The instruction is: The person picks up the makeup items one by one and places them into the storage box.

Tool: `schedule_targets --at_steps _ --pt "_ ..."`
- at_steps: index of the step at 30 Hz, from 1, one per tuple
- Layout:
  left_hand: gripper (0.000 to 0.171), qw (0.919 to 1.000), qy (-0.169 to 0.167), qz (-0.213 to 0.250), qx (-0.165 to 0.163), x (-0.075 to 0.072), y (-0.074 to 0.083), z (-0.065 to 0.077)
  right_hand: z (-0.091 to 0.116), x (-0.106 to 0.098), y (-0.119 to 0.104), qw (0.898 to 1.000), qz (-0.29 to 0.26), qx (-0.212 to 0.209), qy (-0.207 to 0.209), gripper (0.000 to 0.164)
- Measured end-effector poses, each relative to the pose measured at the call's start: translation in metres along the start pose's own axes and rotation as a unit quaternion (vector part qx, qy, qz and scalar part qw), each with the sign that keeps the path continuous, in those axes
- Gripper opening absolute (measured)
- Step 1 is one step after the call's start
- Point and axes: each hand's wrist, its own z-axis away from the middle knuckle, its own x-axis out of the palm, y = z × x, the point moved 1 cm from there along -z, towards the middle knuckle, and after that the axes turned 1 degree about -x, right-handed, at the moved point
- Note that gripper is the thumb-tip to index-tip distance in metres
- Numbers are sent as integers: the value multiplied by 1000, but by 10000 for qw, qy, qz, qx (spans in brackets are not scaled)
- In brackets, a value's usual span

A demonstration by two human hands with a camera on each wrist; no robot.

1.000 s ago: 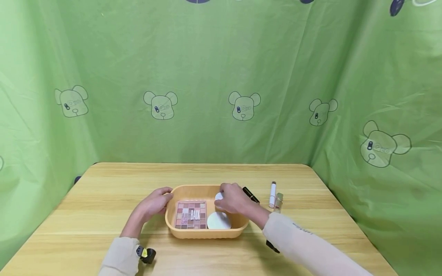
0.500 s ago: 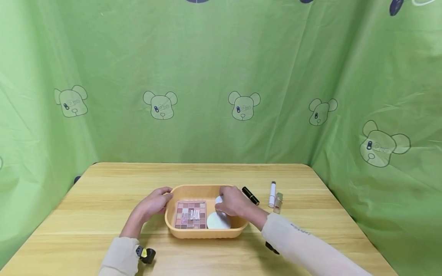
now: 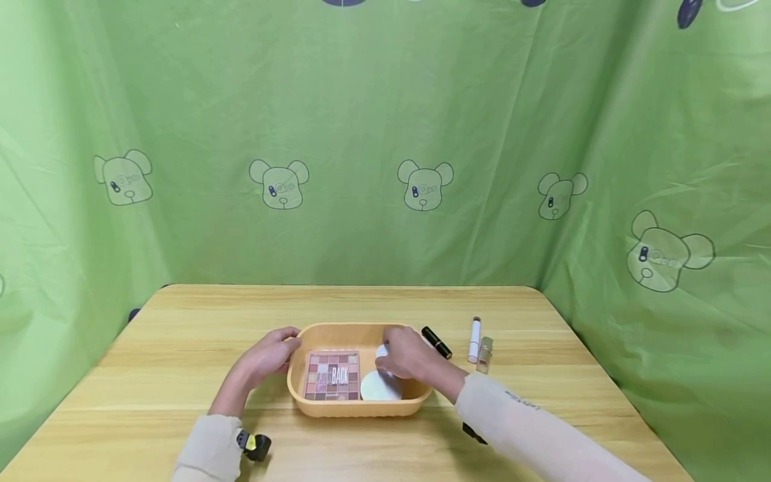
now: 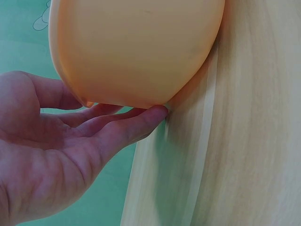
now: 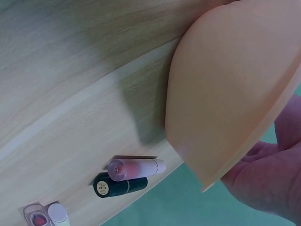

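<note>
A peach plastic basket stands on the table, with an eyeshadow palette lying at its left and a white round disc at its front right. My left hand holds the basket's left end. In the left wrist view the thumb is at the rim and the fingers lie against the outer wall. Reaching over the right side, my right hand pinches a second white round disc inside the basket. Most of that disc is hidden by the hand; in the right wrist view the basket wall hides the fingertips.
To the right of the basket lie a black lipstick tube, a white tube and a clear-capped lipstick. The right wrist view also shows a pink lip gloss tube beside the black one. A green curtain hangs behind the table.
My right hand has sunk slightly lower into the basket with the white disc. The left hand and the basket stay in place.
</note>
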Motion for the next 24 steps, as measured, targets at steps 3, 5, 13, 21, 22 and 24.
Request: schedule_targets --at_steps 3,5,13,21,22,24 --pt "45 10000 5 -38 -4 0 0 1 1 0 -1 10000 48 -26 -12 41" --pt "45 10000 17 -59 -12 0 0 1 2 -1 -1 10000 58 -27 -32 42" --pt "44 10000 29 -34 -1 1 0 0 3 -1 -1 9999 145 -15 -64 46" --pt "45 10000 -13 -58 30 0 0 0 3 -4 -3 9996 242 95 -113 45" --pt "45 10000 -16 -59 28 0 0 0 3 -5 -3 9996 256 92 -121 44" --pt "44 10000 -15 -51 21 0 0 0 4 -7 -4 9996 249 77 -111 41"
